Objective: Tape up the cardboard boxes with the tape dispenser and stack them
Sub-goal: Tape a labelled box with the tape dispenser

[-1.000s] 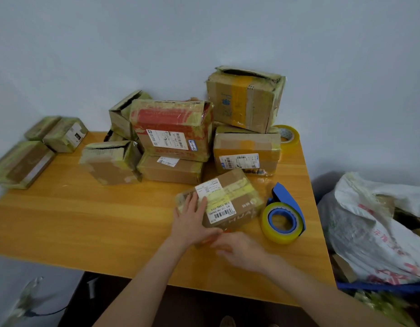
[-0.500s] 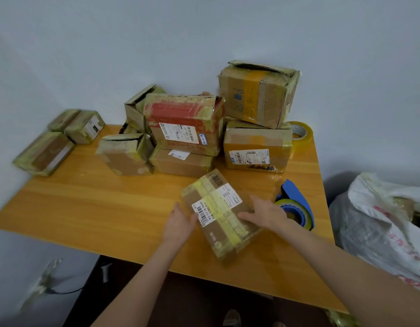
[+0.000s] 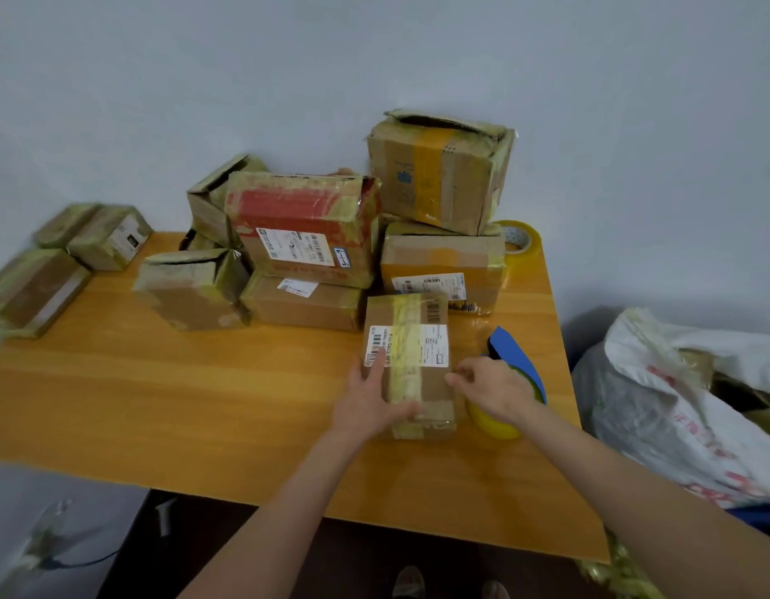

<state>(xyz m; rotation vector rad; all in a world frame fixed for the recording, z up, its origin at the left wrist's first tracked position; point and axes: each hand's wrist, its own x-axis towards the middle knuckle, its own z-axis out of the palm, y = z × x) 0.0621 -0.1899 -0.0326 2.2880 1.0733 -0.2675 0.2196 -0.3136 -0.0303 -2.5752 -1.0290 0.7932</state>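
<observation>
Box (image 3: 418, 339) has turned in the last second, from slantwise to square-on. Its long side now runs away from the person, label up, at the right front of the table (image 3: 158, 404). Left hand (image 3: 366, 408) lies flat on its left side, fingers straight, thumb at the near end. Right hand (image 3: 493, 389) has crossed from the near edge to the right edge, fingers bent; pinching or only touching, cannot tell. It partly covers the dispenser (image 3: 515, 352), just beside the box. Judgement: box lined up for a strip, dispenser not yet lifted. Stack (image 3: 439, 179) waits behind.
</observation>
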